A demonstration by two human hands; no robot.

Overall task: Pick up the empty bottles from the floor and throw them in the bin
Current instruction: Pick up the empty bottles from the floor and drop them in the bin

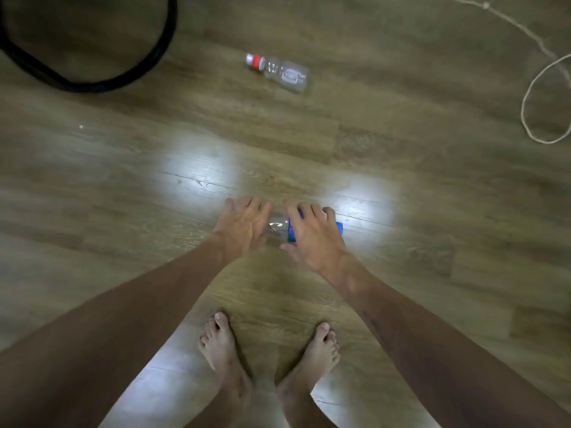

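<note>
This looks like a room in a home, seen from above by a person standing barefoot point(268, 359) on a wood-look plank floor point(401, 180) that gives back two bright patches of lamp light. A black hoop-like rim point(92, 84) lies at the far left and a loose pale cord point(531, 97) loops at the far right. Clear plastic bottles point(282, 74) lie on the boards.

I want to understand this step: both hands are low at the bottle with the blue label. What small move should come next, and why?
Probably close the right hand around the blue-label bottle and lift it: its fingers already drape over the label, while the left hand is open beside the clear end. The red-capped bottle lies farther away.
</note>
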